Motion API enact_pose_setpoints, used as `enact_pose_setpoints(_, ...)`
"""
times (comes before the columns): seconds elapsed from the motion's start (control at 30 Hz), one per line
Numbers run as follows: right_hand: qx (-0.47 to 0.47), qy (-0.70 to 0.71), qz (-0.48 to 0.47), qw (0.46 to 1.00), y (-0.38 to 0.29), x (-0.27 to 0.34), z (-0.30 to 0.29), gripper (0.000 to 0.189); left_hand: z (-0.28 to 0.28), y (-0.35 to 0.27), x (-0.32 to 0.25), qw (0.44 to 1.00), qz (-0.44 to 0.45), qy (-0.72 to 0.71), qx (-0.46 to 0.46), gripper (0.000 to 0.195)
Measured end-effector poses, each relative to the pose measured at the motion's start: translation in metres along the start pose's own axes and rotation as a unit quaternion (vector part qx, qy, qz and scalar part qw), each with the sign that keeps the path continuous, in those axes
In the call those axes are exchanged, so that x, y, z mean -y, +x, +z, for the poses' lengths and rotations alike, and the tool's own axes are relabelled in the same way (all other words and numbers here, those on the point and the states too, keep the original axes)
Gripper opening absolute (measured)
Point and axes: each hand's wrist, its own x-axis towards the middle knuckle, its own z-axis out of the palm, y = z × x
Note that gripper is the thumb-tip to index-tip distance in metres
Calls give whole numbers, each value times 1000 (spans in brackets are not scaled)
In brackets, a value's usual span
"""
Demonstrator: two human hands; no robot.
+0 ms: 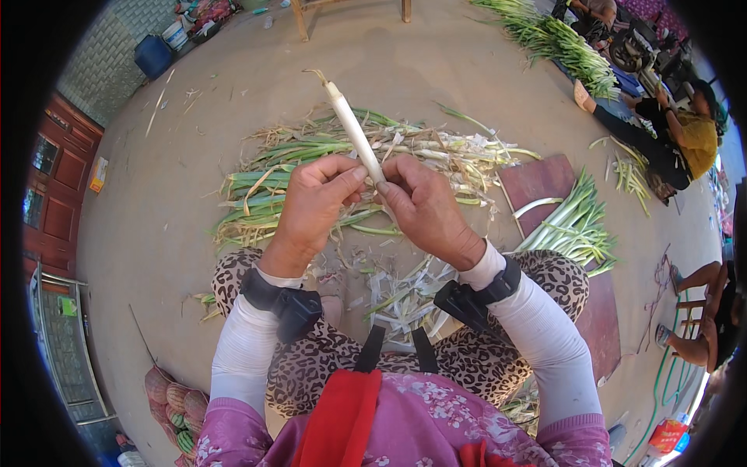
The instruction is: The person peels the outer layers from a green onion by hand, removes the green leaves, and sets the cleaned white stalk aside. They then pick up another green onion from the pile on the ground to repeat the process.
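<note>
Between my hands a peeled-looking white Welsh onion stalk (353, 125) slants up and away, its dry root end at the top. My right hand (426, 207) grips its lower part between thumb and fingers. Thumb and forefinger of my left hand (318, 204) pinch at the stalk's left side; whether loose skin is between them I cannot tell. Beyond and below the hands spreads a heap of untrimmed green onions (274, 157) with dry leaves and roots. Peeled skins (402, 298) litter the ground between my knees.
Cleaned green onions (563, 227) lie on a reddish board (598, 327) to my right. A seated person (694, 134) is at upper right, near a larger onion pile (572, 52). Netted melons (175, 403) stand lower left; a wooden-legged bench (300, 23) is ahead. A green hose (659, 385) lies right.
</note>
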Motion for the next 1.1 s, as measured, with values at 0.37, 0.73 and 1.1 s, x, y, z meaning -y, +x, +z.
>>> enact_pose_setpoints(0.37,11,-12,-5,1000,-2,-1,3,9,-3,1,1,994,26,111,-6,8)
enact_pose_setpoints(0.73,51,170,49,983,-2,-3,7,7,11,-5,-8,996,39,75,-27,8)
enact_pose_setpoints(1.1,42,137,67,987,-2,3,4,10,10,-4,-6,999,23,28,2,16)
